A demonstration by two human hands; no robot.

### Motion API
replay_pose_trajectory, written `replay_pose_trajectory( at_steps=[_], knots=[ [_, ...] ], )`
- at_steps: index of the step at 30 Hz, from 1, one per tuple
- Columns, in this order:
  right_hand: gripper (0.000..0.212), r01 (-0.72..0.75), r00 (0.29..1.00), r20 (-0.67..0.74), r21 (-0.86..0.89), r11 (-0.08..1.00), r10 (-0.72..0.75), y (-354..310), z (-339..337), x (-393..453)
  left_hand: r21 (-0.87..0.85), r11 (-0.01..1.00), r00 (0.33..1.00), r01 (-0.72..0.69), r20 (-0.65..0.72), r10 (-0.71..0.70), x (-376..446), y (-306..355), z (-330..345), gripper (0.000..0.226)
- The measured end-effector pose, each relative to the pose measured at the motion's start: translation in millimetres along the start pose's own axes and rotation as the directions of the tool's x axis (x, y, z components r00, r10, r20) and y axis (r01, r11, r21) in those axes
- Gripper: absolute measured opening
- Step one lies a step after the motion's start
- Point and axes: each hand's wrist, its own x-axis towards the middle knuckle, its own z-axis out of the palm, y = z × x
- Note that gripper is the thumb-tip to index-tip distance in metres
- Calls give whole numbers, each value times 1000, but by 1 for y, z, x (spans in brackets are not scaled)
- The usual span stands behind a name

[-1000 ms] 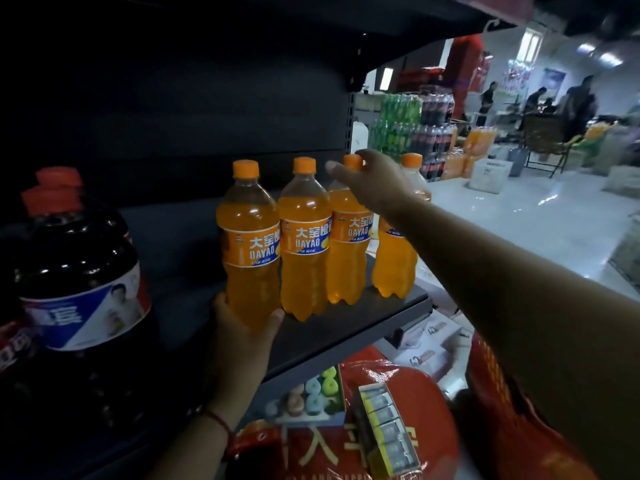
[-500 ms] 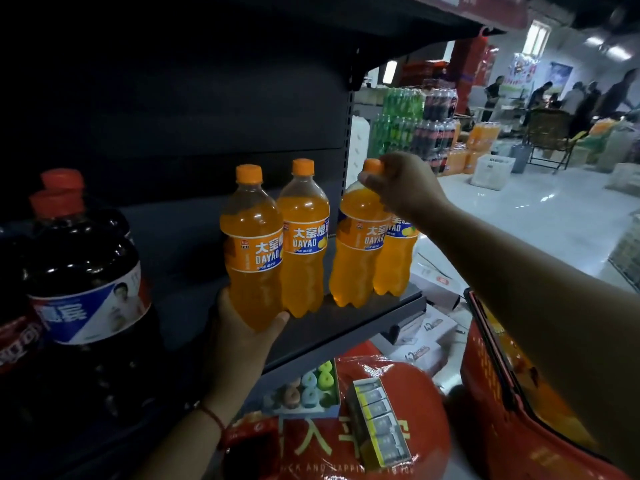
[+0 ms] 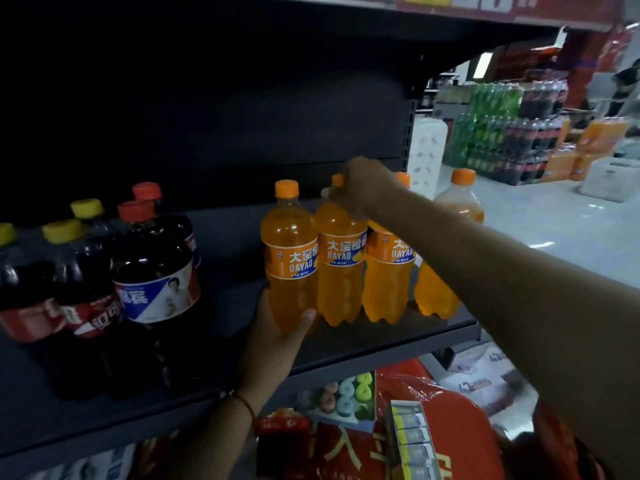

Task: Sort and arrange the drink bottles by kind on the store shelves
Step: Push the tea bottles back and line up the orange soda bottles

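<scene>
Four orange Dayao soda bottles stand in a row at the right end of the dark shelf [image 3: 381,344]. My left hand [image 3: 277,336] cups the base of the leftmost orange bottle [image 3: 291,258]. My right hand [image 3: 360,188] reaches over from the right and closes around the neck of the second orange bottle [image 3: 341,268], hiding most of its cap. The third orange bottle [image 3: 388,275] stands tight beside it. The fourth orange bottle [image 3: 434,292] is partly behind my forearm. Dark cola bottles [image 3: 156,271] with red and yellow caps stand at the left.
A gap of bare shelf lies between the cola bottles and the orange row. The shelf above [image 3: 311,15] hangs low overhead. Red packaged goods [image 3: 433,441] lie on the level below. Stacked drink packs [image 3: 512,129] and a white crate [image 3: 611,180] stand on the store floor at right.
The bottle that my right hand held tilted now stands upright, closed up against the row. My right hand has shifted left onto the second bottle's neck. The view has swung left, showing more cola bottles.
</scene>
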Motion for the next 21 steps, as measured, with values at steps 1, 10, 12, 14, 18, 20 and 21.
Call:
replay_pose_trajectory(
  at_steps=[1,10,12,14,18,20,21],
  knots=[
    [31,19,1000,11,0,1000,-19,2,-2,1,-3,1000,1000,-3,-3,3,0,0,-1,69],
    [59,149,988,30,59,987,-151,17,-15,-17,-32,999,1000,-13,-8,13,1,-3,0,62],
    [66,201,967,-175,82,976,-184,28,-24,-22,-39,999,1000,-12,2,12,2,-5,0,64],
    [60,150,930,-348,62,987,-119,46,-33,-21,-60,998,1000,-16,-5,16,3,-5,0,64],
    [49,-103,989,-77,216,971,122,74,-24,-17,-68,997,1000,-23,-22,21,3,-4,2,59],
    [38,-97,990,-82,219,971,117,82,-20,-16,-63,998,1000,-17,-22,16,1,-1,2,59],
    [37,-88,990,-90,213,973,109,84,-22,-14,-57,998,1000,-16,-22,15,1,0,2,58]
  ],
)
